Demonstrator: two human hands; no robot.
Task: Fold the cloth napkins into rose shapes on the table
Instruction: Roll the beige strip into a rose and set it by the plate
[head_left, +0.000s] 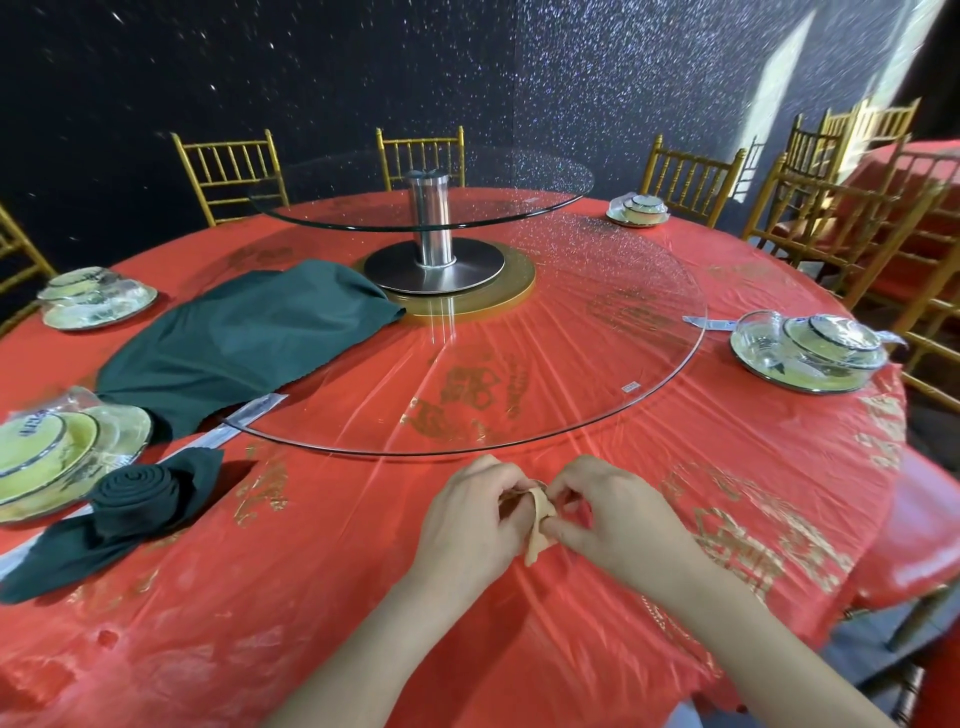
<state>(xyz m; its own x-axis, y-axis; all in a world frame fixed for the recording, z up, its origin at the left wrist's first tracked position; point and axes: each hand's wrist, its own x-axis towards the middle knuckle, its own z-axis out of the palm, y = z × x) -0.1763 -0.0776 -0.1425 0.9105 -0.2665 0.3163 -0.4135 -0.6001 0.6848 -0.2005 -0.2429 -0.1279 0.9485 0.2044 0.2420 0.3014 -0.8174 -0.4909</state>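
Head view, lower centre: left hand (467, 525) and right hand (618, 519) both pinch a small tan piece (537, 540), unidentifiable. Unfolded green napkin (234, 343) lies mid-left on the counter (311, 597); best spread flat before rolling.

Two green napkins (145, 499) (249, 332), four wrapped dish sets (96, 301) (57, 452) (638, 210) (810, 353), two glass discs (363, 210) (597, 322), and perhaps seven gold chairs (231, 171).

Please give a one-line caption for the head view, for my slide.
Over the red tablecloth, the left hand and right hand pinch a small beige item; a rolled green napkin rose lies at left.
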